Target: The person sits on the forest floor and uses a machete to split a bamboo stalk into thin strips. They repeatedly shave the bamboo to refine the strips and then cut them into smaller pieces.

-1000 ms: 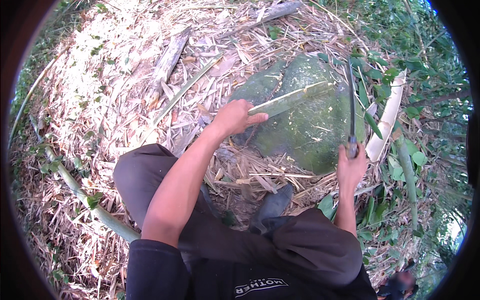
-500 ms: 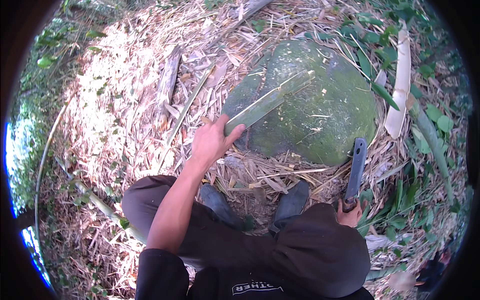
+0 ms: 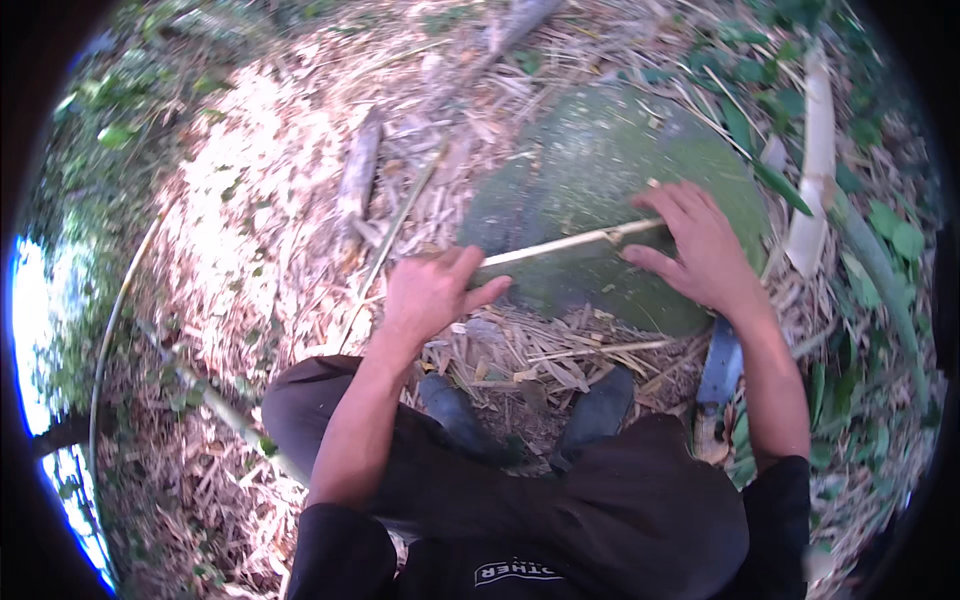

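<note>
Left hand (image 3: 428,296) clamps the bamboo strip (image 3: 560,245) at nine o'clock, right hand (image 3: 705,250) spread at three: probably light, stiff, best held by its ends!

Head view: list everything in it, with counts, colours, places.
Bamboo strip: 1, pale-edged, between hands
Boulder: 1, mossy green, centre
Machete: 1, grey, right of boots
Logs: 2, greyish, top and upper left
Thin stalk: 1, green, left of boulder
Slab: 1, cream, right of boulder
Poles: several, green, lower left, right
Dry litter: countless, tan, ground
Leaves: many, green, both sides
Boots: 2, dark grey, below boulder
Trousers: 1, dark brown, lower middle
Shirt: 1, black, bottom
Left hand: 1, bare, on strip's left end
Right hand: 1, bare, open at strip's right end
</note>
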A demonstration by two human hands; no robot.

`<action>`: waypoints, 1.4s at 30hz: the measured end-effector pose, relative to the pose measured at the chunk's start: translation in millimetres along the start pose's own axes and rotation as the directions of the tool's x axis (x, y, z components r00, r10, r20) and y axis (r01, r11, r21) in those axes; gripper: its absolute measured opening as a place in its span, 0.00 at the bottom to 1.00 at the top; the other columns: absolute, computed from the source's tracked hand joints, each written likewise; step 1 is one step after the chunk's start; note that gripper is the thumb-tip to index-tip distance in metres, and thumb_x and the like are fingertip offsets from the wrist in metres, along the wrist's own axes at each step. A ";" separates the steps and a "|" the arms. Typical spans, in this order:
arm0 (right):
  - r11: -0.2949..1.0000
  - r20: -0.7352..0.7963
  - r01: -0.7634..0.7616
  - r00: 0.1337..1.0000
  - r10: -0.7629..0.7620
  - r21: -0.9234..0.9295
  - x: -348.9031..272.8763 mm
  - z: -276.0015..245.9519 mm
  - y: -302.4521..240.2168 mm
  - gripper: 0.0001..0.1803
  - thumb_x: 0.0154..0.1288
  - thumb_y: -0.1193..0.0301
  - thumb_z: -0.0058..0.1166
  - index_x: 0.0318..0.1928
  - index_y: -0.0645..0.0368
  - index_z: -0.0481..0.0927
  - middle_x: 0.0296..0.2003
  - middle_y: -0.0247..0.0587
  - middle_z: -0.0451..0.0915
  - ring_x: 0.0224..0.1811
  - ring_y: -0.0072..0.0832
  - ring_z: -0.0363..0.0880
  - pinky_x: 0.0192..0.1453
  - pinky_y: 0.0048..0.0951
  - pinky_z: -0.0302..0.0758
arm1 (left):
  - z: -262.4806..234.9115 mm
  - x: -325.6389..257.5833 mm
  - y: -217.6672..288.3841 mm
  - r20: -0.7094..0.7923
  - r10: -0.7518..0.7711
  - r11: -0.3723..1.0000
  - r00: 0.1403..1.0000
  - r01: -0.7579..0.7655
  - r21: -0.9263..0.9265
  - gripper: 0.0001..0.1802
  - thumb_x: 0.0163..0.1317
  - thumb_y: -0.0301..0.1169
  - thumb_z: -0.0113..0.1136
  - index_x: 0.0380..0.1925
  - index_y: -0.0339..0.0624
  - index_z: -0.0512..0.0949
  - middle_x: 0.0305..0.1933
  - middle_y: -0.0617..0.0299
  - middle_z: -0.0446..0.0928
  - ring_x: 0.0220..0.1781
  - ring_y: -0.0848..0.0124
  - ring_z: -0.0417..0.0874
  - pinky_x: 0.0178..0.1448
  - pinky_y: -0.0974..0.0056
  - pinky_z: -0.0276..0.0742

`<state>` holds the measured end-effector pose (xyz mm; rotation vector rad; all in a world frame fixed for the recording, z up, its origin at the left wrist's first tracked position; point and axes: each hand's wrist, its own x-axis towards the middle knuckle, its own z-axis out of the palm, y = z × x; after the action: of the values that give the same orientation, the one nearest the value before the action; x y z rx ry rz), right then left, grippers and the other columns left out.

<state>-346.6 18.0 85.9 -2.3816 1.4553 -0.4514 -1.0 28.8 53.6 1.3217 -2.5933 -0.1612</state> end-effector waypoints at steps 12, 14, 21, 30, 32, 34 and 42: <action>0.956 0.301 -0.292 0.913 0.274 0.016 -0.5 18.5 -14.1 0.18 0.63 0.60 0.67 0.38 0.64 0.79 0.33 0.58 0.79 0.41 0.58 0.75 0.48 0.52 0.70 | -17.6 -18.0 0.8 0.209 -0.105 0.981 0.972 0.136 -0.136 0.31 0.68 0.65 0.52 0.35 0.47 0.80 0.21 0.55 0.80 0.26 0.50 0.85 0.29 0.48 0.80; 0.944 0.290 -0.329 0.903 0.318 -0.012 1.2 16.0 -16.2 0.18 0.62 0.61 0.68 0.39 0.64 0.79 0.34 0.58 0.79 0.42 0.57 0.74 0.49 0.51 0.70 | -18.2 -21.0 5.1 0.238 -0.143 0.969 0.961 0.185 -0.163 0.32 0.68 0.66 0.52 0.36 0.47 0.80 0.21 0.54 0.81 0.27 0.49 0.85 0.31 0.47 0.80; 0.907 0.325 -0.408 0.849 0.417 -0.100 3.9 11.3 -21.7 0.22 0.58 0.59 0.73 0.40 0.65 0.80 0.37 0.57 0.81 0.44 0.57 0.77 0.51 0.52 0.71 | -21.5 -23.4 13.0 0.326 -0.213 0.938 0.921 0.286 -0.196 0.33 0.68 0.67 0.50 0.40 0.48 0.82 0.22 0.51 0.81 0.30 0.46 0.86 0.36 0.45 0.81; 0.942 0.177 -0.237 0.943 0.282 -0.238 10.8 12.1 -27.2 0.26 0.61 0.49 0.67 0.40 0.64 0.84 0.33 0.58 0.83 0.39 0.56 0.82 0.45 0.53 0.76 | -31.7 -10.5 21.9 0.493 -0.271 0.907 0.827 0.391 -0.158 0.36 0.69 0.66 0.49 0.41 0.42 0.84 0.24 0.50 0.83 0.32 0.47 0.88 0.39 0.47 0.83; 0.831 0.129 -0.311 0.903 0.410 -0.461 29.1 32.3 -55.1 0.23 0.68 0.48 0.61 0.37 0.58 0.84 0.26 0.53 0.85 0.30 0.53 0.86 0.34 0.52 0.79 | -27.1 -7.2 44.8 0.463 -0.399 0.851 0.791 0.508 -0.134 0.36 0.70 0.65 0.50 0.40 0.39 0.83 0.25 0.48 0.83 0.32 0.47 0.88 0.40 0.47 0.84; 0.826 0.164 -0.279 0.901 0.402 -0.490 42.7 30.1 -48.2 0.23 0.69 0.48 0.59 0.38 0.58 0.84 0.28 0.52 0.86 0.32 0.49 0.88 0.37 0.49 0.83 | -22.8 6.9 50.7 0.458 -0.427 0.829 0.779 0.540 -0.145 0.35 0.71 0.63 0.50 0.39 0.37 0.83 0.24 0.47 0.83 0.32 0.47 0.88 0.39 0.45 0.83; 0.980 0.335 -0.163 0.923 0.191 -0.110 64.6 -42.2 -20.8 0.28 0.58 0.45 0.68 0.27 0.62 0.84 0.21 0.50 0.81 0.25 0.48 0.83 0.33 0.47 0.76 | -40.1 -0.7 14.3 0.349 -0.275 0.875 0.896 0.384 -0.295 0.29 0.67 0.58 0.61 0.31 0.39 0.83 0.20 0.47 0.79 0.27 0.46 0.83 0.34 0.48 0.78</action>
<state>-319.8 -35.0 139.4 -2.2173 1.5251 0.0700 -1.8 38.0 95.2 1.6905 -2.3632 -0.9142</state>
